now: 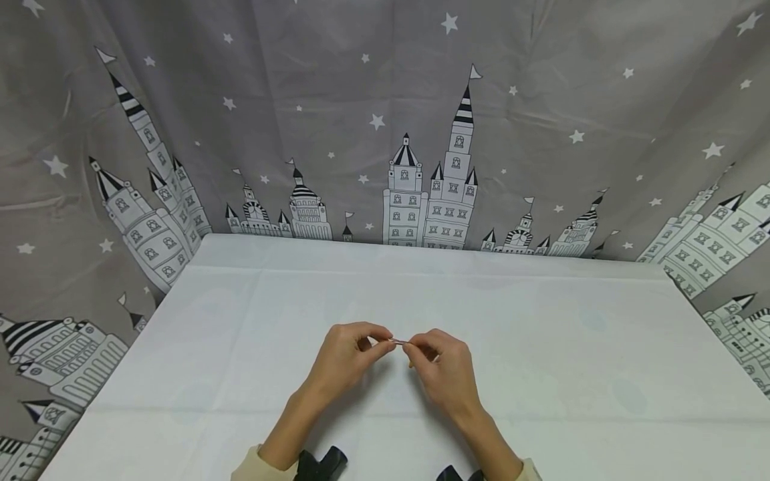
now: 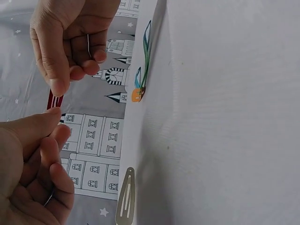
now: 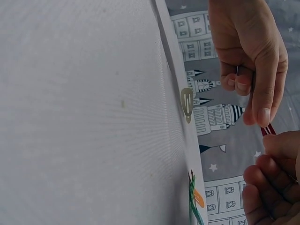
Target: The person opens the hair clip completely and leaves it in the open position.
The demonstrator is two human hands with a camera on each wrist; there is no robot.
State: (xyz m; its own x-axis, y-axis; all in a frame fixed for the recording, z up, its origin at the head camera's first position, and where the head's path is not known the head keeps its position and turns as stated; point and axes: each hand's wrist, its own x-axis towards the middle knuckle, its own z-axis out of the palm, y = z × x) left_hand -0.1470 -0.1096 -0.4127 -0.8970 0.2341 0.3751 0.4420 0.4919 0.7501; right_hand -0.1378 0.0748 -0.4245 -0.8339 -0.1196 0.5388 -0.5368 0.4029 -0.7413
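Observation:
Between both hands is a small red snap hair clip (image 1: 399, 342) with slits, its two ends held in fingertips. My left hand (image 1: 351, 354) pinches one end with thumb and finger, and my right hand (image 1: 444, 367) pinches the other. In the left wrist view the red hair clip (image 2: 55, 101) shows between the two thumbs. A beige snap hair clip (image 2: 125, 197) lies on the table near the left hand. By the right hand is a slotted orange piece (image 2: 137, 95) beside thin green-blue strands (image 2: 146, 56); whether they are joined I cannot tell.
A white cloth (image 1: 541, 334) covers the table, with fold lines across it. Behind and at the sides hangs a grey curtain (image 1: 337, 80) printed with castles and stars. Black straps or mounts (image 1: 325, 463) sit at the wrists.

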